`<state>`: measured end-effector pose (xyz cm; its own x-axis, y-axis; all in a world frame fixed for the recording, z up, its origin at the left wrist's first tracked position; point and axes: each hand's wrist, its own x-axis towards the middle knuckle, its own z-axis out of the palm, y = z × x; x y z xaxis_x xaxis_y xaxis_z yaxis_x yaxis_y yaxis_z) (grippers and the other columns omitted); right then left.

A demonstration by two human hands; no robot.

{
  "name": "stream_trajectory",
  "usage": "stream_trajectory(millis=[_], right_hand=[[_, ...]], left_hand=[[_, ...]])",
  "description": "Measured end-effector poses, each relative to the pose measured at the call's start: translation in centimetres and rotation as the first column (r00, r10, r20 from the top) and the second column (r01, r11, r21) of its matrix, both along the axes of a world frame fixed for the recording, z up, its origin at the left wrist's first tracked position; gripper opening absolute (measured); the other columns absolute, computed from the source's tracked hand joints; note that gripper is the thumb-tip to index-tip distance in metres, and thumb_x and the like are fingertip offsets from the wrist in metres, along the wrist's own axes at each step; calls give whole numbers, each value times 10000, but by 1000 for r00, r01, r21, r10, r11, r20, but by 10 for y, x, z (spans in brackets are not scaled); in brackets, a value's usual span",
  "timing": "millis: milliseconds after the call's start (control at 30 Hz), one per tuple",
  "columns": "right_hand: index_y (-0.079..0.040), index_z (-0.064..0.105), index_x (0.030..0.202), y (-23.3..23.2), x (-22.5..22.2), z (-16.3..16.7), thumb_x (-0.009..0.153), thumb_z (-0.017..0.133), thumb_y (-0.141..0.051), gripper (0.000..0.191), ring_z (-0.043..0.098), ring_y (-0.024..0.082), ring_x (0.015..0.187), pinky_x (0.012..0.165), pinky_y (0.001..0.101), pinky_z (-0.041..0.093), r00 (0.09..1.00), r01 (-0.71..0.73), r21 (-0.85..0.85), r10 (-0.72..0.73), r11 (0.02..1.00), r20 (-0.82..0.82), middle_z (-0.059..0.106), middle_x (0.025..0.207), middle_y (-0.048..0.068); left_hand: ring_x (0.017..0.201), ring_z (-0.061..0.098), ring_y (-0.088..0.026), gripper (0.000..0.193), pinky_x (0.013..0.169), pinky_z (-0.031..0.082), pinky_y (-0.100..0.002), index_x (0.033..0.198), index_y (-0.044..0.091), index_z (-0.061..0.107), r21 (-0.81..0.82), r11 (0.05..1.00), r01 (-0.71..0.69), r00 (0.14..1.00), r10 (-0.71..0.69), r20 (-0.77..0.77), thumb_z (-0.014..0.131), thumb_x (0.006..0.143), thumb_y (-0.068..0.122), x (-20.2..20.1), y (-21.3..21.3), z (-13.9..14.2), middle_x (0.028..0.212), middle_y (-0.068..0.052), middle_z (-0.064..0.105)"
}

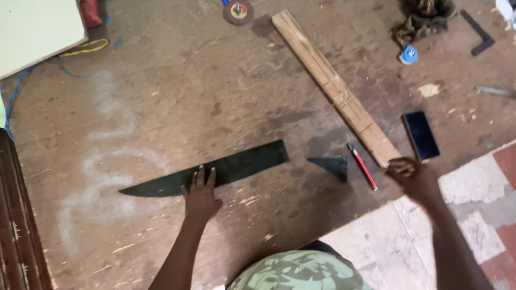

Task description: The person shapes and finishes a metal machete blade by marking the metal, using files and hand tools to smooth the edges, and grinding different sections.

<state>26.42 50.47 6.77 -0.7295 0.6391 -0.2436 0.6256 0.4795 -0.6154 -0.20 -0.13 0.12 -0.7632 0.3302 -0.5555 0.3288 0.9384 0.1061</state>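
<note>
Dim, even light; slight blur

My left hand (201, 194) lies flat on a dark, matt strip (215, 171), thin like sheet material; I cannot tell which kind. The board (177, 91) under it is brown wood, scuffed, stained and chalk-smeared, rough with chips. My right hand (409, 173) touches a pale wooden slat (334, 86), bare and grainy. The pen (362, 166) looks like glossy red plastic, the phone (421, 135) like smooth black glass. The floor (473, 209) is worn, mottled tile.
</note>
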Motion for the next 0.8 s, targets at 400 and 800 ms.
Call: stream_trajectory(millis=[400,800], right_hand=[[-66,762,1073,6,-55,-101,818,803,-324,364,755,324,847,762,432,580,958,-216,102,190,971,214,784,946,165],[65,621,1247,-55,-69,-21,1070,540,-152,292,703,234,762,698,385,612,950,-97,-669,-131,737,-282,704,1003,189]], left_hand=[[1584,132,-284,1107,1210,255,-595,1630,333,95,-98,989,-114,992,119,40,800,777,342,0,13,-2,1733,-56,-2],[1542,196,-302,988,1251,180,-531,1581,199,278,107,994,5,996,5,-87,817,753,209,6,36,17,1677,-105,186]])
